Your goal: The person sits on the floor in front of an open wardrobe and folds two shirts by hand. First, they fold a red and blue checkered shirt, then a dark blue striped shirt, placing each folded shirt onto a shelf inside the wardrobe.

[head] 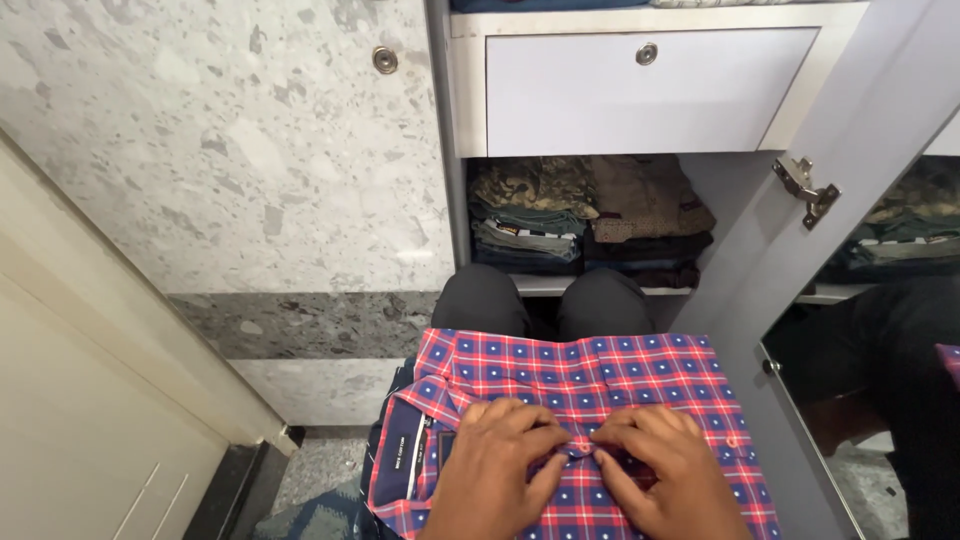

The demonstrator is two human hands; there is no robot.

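While the plaid shirt (600, 385) lay spread across the person's lap in the lower middle of the frame, both hands met at its button strip. The left hand (497, 460) and the right hand (655, 465) sat close together, fingertips pinched on the red, blue and white checked cloth around what looked like a button (578, 452); the thing between the fingers was too small to make out for certain. The shirt's navy inner collar (408, 450) faced up at the lower left, just beside the left hand.

Under the shirt, two knees in dark trousers (540, 300) stuck out towards the top of the frame. Beyond them, in the upper middle, an open wardrobe held folded clothes (590, 225) stacked on a shelf, with a pale drawer (640, 90) and its round knob above. A grey wardrobe door (800, 280) stood open at the right, carrying a metal hinge (805, 188), and a mirror (880, 330) on it reflected the clothes and a dark leg. A speckled stone-patterned panel (220, 150) filled the upper left, and a cream door (90, 400) ran down the left edge.
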